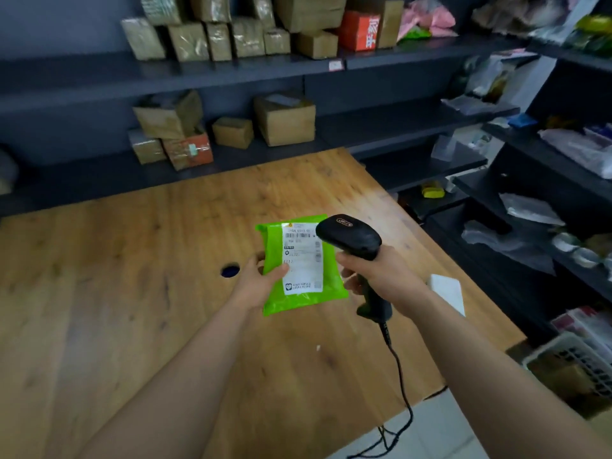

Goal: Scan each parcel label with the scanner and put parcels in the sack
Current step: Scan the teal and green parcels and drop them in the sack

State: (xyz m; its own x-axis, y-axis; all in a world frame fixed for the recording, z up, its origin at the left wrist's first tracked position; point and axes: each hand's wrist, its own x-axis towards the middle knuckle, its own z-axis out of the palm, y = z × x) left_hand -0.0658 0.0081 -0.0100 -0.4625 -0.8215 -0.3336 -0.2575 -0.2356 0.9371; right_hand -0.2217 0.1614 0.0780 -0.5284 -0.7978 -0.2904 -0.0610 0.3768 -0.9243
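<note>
While held above the wooden table [132, 293] at frame centre, one green parcel [299, 299]: flat, glossy plastic mailer, face up, with one white printed label [302, 260] running down its middle. Left hand [256, 283] clamped on the parcel's left edge, thumb over the label's lower left, fingers hidden underneath. Right hand [374, 276] wrapped around the grip of one black scanner [351, 241], matte plastic, rounded head overlapping the parcel's upper right corner; black cord [402, 385] trailing toward the floor at the bottom edge. Hands apart, parcel between them. On the table: one round dark hole [230, 271] left of the parcel, one white rectangular object [447, 291] at the right edge. Along the dark shelves [231, 72] across the top: brown cardboard boxes [284, 119], many taped, count unclear, plus one orange-red box [359, 29]. Lower right: white lattice plastic basket [569, 356], contents too blurred to tell. Right-hand shelves: soft plastic bags [530, 210], grey and clear.
</note>
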